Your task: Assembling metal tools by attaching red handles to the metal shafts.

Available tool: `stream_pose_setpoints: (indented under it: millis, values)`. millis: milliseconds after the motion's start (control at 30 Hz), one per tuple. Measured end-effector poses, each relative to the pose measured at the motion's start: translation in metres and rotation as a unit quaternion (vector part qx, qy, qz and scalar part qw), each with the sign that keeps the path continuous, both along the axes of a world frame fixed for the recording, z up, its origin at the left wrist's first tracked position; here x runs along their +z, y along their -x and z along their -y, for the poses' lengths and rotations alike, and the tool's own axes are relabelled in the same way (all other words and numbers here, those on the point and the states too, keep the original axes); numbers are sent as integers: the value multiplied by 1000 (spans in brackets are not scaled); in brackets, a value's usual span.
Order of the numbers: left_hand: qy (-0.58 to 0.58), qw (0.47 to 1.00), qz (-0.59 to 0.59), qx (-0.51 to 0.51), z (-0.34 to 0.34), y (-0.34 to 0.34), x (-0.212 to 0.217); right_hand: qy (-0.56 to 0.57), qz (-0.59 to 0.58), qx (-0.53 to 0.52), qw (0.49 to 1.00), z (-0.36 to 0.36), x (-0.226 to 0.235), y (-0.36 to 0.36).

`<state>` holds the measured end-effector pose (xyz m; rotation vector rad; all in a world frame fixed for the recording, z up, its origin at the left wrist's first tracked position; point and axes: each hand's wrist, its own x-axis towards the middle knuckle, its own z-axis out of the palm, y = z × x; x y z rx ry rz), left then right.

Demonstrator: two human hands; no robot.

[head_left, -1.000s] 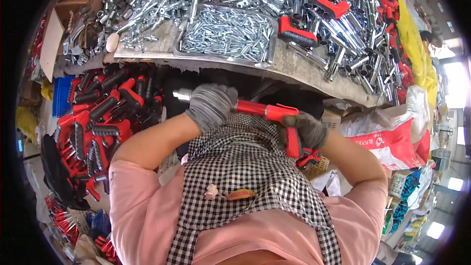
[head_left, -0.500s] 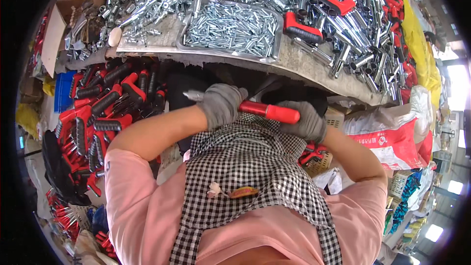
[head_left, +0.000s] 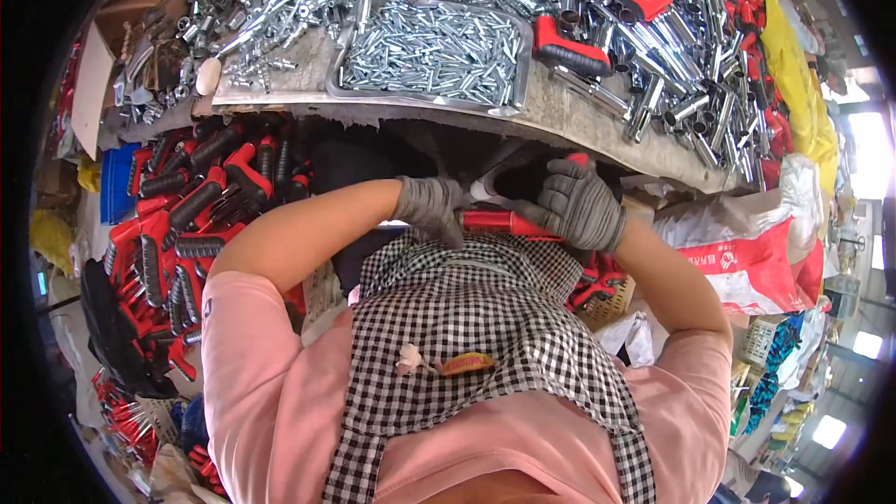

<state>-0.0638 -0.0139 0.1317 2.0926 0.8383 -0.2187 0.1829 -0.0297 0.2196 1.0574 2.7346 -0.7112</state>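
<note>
Both my hands wear grey knit gloves. My left hand (head_left: pixel 434 210) is closed around the left part of a red tube-shaped tool (head_left: pixel 495 221) lying level above my checked apron. My right hand (head_left: pixel 579 205) is closed at the tool's other end, its knuckles up. A small red tip (head_left: pixel 579 159) sticks out above the right fist; whether it belongs to the same tool, I cannot tell. Just beyond the tool, between the hands, is a small whitish round piece (head_left: pixel 481 190). My fingers hide the tool's ends.
On the bench ahead, a metal tray (head_left: pixel 429 98) holds many small metal pins. Shiny tubes (head_left: pixel 644 112) and a red-and-black handle (head_left: pixel 571 49) lie to its right. More such handles (head_left: pixel 191 205) are heaped at my left. A white-and-red sack (head_left: pixel 747 261) stands at right.
My right hand has risen and turned, its fist now covering the tool's red end. The metal tip that stuck out left of my left hand is mostly out of sight.
</note>
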Motion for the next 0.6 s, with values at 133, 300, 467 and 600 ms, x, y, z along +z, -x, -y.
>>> stream_pose_setpoints:
  millis: [133, 300, 467, 600]
  values:
    - [-11, 999, -45, 23, 8, -20, -17, -129, -13, 53, 990, -3, -28, -13]
    - [-157, 977, -145, -24, 1, -30, -10, 37, 96, -46, 994, 29, -39, 4]
    - [-360, 900, 96, 224, -24, -46, -56, 529, -394, -460, 594, 19, -92, 0]
    - [3, 971, -103, 214, -16, -97, -168, 460, -330, -591, 574, 0, -144, 11]
